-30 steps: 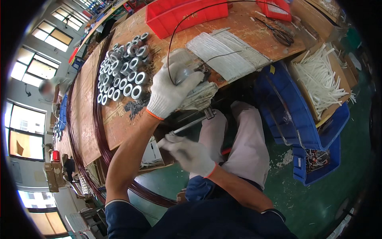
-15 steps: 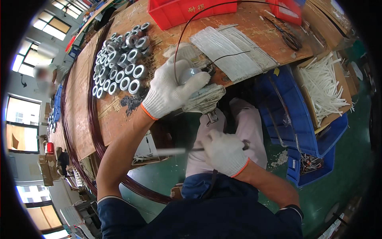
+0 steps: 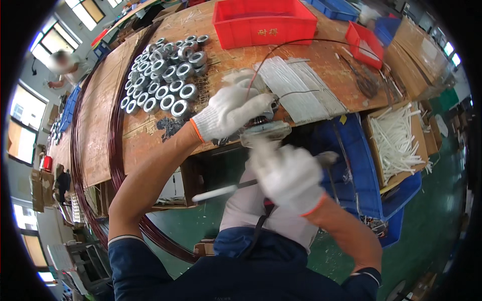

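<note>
My left hand (image 3: 228, 113), in a white knit glove, is closed around a partly hidden ring core (image 3: 259, 120) with dark wire turns at the bench edge. A reddish-brown wire (image 3: 273, 50) arcs from it over the bench toward the right. Just below sits a pale, wrapped block-like support (image 3: 266, 133). My right hand (image 3: 288, 175), gloved and smeared by motion, is just under the support, its fingers close to it. Through its grip runs a rod-like tool with a white sleeve (image 3: 215, 193) at the left end; its exact kind is unclear.
Several metal rings (image 3: 163, 75) lie left of my hand. A red bin (image 3: 266, 30) stands behind, with white sheets (image 3: 296, 90), scissors (image 3: 365, 80) and a smaller red bin (image 3: 364, 45) rightward. White strips fill a carton (image 3: 376, 145) over a blue crate (image 3: 359, 165). Wire coils (image 3: 118, 125) hang left.
My right hand has risen from over my lap to just beneath the support, carrying the tool along. My left hand keeps its hold on the core. The whole view has shifted somewhat.
</note>
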{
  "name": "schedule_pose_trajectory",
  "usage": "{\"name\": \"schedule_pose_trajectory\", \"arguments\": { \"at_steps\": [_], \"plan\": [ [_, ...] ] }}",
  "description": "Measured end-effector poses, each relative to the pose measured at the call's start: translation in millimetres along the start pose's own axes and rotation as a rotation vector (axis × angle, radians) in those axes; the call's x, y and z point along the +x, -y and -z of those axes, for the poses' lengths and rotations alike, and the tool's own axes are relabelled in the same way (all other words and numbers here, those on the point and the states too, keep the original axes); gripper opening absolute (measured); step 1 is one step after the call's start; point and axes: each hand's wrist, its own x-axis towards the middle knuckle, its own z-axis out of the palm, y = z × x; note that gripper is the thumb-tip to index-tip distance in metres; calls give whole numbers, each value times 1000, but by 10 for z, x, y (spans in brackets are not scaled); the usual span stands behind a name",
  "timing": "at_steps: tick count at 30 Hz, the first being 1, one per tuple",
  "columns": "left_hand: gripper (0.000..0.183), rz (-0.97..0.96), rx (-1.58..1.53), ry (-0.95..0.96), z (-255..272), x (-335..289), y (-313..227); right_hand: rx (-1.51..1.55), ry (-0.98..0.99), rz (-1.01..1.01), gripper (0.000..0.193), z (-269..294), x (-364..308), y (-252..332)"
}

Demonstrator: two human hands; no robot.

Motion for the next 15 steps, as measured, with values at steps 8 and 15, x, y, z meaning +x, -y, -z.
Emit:
{"name": "schedule_pose_trajectory", "arguments": {
  "at_steps": [8,15],
  "plan": [
    [57,133,-215,-123,-261,70,78,977,137,-1301,37,-774,-395,18],
    [34,-36,-67,-202,-288,-28,233,1919,292,-1565,36,-1314,-1052,615]
  ]
}}
